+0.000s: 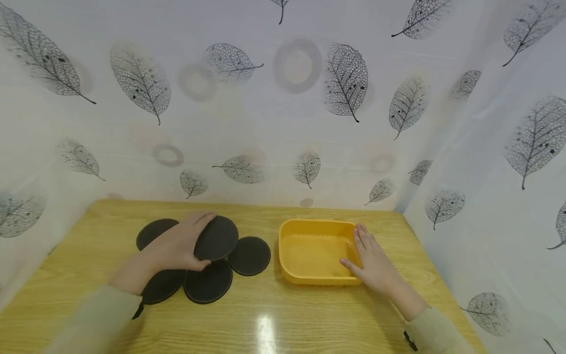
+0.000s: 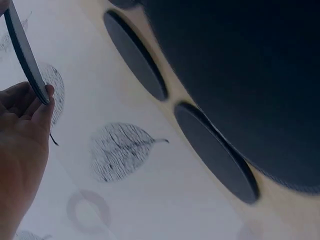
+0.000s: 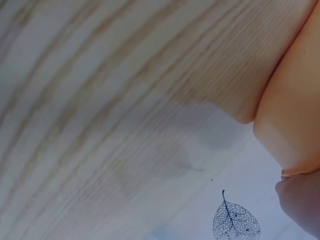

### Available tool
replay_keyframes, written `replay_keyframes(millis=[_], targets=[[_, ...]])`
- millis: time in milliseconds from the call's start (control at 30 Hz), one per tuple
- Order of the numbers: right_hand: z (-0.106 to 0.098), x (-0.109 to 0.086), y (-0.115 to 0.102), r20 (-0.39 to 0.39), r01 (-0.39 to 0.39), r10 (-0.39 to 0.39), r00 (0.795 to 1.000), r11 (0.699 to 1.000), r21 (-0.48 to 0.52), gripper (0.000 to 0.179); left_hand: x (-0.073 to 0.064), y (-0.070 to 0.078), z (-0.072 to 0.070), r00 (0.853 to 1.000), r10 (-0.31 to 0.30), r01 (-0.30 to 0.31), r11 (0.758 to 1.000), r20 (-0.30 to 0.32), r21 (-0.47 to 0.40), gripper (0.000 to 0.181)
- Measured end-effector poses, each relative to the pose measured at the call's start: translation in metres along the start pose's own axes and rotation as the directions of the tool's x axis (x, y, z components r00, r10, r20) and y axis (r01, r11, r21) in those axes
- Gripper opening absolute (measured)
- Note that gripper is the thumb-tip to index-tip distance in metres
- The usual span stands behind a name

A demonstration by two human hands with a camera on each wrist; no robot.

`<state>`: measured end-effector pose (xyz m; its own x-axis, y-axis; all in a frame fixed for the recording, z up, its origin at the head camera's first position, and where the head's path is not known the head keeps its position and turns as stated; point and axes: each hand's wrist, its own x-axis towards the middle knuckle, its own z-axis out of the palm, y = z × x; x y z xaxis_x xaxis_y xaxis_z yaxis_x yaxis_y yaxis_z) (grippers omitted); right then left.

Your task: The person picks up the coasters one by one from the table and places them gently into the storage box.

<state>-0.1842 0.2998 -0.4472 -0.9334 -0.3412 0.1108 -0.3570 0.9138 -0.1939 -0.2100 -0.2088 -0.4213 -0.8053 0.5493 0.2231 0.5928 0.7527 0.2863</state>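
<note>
My left hand (image 1: 177, 246) grips a round black coaster (image 1: 217, 238) by its edge, fingers at the far side and thumb at the near side. The left wrist view shows this coaster (image 2: 25, 55) edge-on, raised off the table. Other black coasters lie beneath and around that hand: one at the back left (image 1: 155, 232), one at the front left (image 1: 162, 286), one in front (image 1: 208, 282) and one at the right (image 1: 249, 255). My right hand (image 1: 376, 260) holds the right wall of a yellow rectangular container (image 1: 316, 280), thumb inside the rim.
Everything lies on a wood-grain table (image 1: 274, 319). A pale leaf-printed sheet (image 1: 265, 123) hangs behind the table and along its sides. The inside of the container shows only its yellow floor.
</note>
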Motion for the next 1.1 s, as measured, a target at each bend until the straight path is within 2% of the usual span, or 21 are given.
replay_keyframes(millis=[200,400,667,800,900,1100], targets=[[-0.002,0.001,-0.002,0.008,0.001,-0.001,1.000,1.000,0.002,0.094,0.033,0.027,0.013,0.996,0.085,-0.085,0.995,0.002,-0.053,0.109],[-0.003,0.001,-0.002,0.011,0.001,-0.001,1.000,1.000,0.012,0.094,0.066,0.057,0.028,0.989,0.143,-0.139,0.985,0.031,-0.106,0.110],[-0.003,0.000,-0.003,0.001,0.002,-0.002,1.000,1.000,0.015,0.093,0.106,0.093,0.051,0.968,0.244,-0.234,0.961,0.053,-0.146,0.110],[-0.004,-0.001,-0.003,-0.014,0.009,-0.009,1.000,1.000,0.011,0.093,0.121,0.110,0.062,0.962,0.261,-0.241,0.950,0.083,-0.199,0.111],[-0.004,-0.001,-0.002,-0.026,0.017,-0.017,1.000,1.000,-0.002,0.092,0.130,0.121,0.071,0.960,0.254,-0.227,0.951,0.116,-0.211,0.111],[-0.002,0.001,-0.001,-0.026,0.018,-0.018,1.000,1.000,-0.008,0.091,0.143,0.136,0.089,0.953,0.213,-0.187,0.973,0.216,-0.135,0.110]])
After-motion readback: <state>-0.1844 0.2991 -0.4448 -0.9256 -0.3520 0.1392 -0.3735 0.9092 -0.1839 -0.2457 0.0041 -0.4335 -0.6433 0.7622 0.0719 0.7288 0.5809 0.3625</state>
